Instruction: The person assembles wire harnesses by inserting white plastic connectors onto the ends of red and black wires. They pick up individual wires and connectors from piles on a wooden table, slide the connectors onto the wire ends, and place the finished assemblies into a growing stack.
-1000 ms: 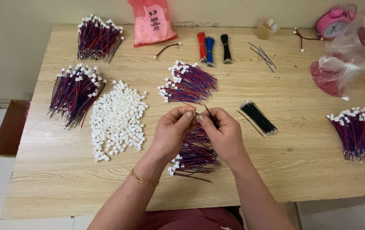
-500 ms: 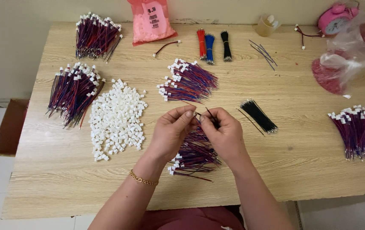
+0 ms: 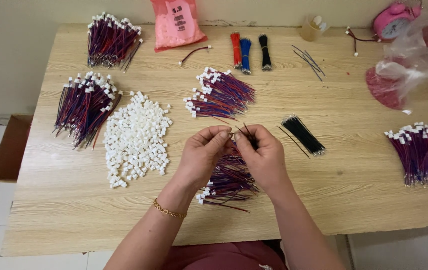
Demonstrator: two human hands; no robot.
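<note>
My left hand point(image 3: 205, 156) and my right hand point(image 3: 262, 156) meet over the middle of a wooden table point(image 3: 324, 200). The left fingertips pinch a small white connector; the right fingertips pinch a thin black wire point(image 3: 248, 134) that sticks up from them. The two hands touch at the fingertips. Under them lies a bundle of red and blue wires with white plugs point(image 3: 226, 181), partly hidden by my hands. A gold bracelet point(image 3: 169, 211) circles my left wrist.
A heap of white connectors point(image 3: 136, 138) lies left of my hands. Wired bundles sit at the far left point(image 3: 84, 106), back left point(image 3: 109, 40), centre point(image 3: 221, 94) and right point(image 3: 420, 150). Black wires point(image 3: 303, 135), a pink bag point(image 3: 176, 22) and a clear plastic bag point(image 3: 414, 55) also rest here.
My hands stay over the same bundle. The fingertips have shifted slightly around the connector and the wire.
</note>
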